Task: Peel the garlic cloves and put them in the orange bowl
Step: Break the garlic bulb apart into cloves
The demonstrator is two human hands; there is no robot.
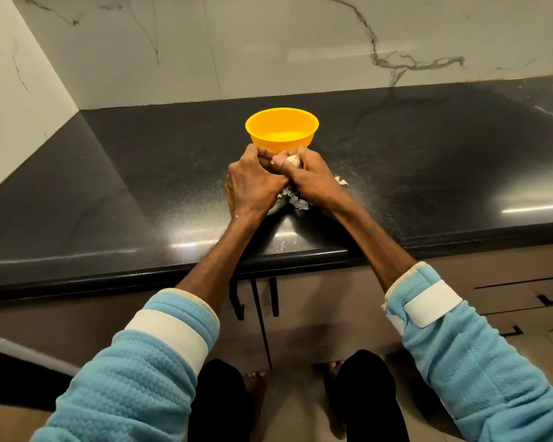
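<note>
**Peeling in hand, just in front of the orange bowl**

Taking the orange bowl as the landmark and reading from left to right: the left hand sits just in front of the bowl and a little to its left, knuckles up, fingers curled inward toward the other hand. Whether it pinches skin or only braces cannot be told, since its fingertips are hidden.

Directly in front of the bowl, between the two hands, a pale piece of garlic shows, close under the bowl's near wall. Whether it is one clove or a cluster is too hidden to say.

The right hand, in front of the bowl and slightly to its right, is closed around that garlic. Below the hands, on the dark counter, lie loose papery skins, and one more scrap rests just right of the right hand.

The bowl's visible floor looks bare, though the near part of its inside is out of sight.

The step appears to be the peeling itself, not the drop. The next move likely calls for stripping the remaining skin with the fingertips, then a short reach forward over the near rim to release the clove.
</note>
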